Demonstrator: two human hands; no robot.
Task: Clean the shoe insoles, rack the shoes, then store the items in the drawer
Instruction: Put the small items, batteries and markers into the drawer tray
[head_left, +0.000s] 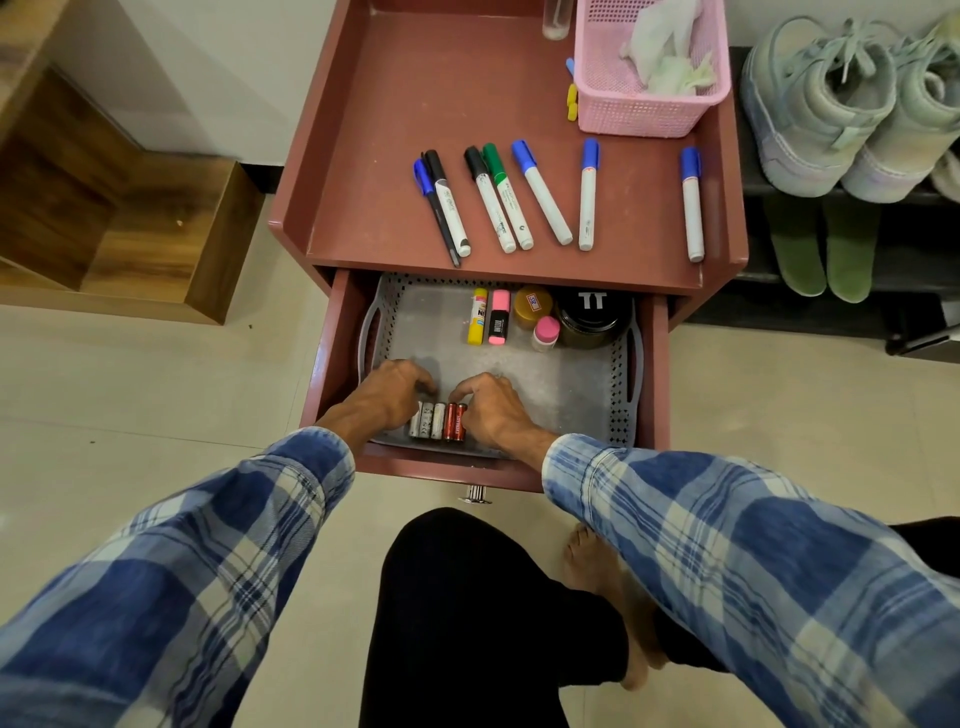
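A: Grey perforated plastic tray (571, 395) in our maroon drawer (655, 364): five cylindrical silver-and-red batteries (439, 421) at its 7 o'clock.
B: Our left hand (395, 389) and right hand (493, 410) curl against them; gripping, we cannot tell. Black jar lid (592, 304) reads "TT".

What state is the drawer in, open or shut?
Open: the drawer is pulled out, exposing the grey tray and batteries inside it.
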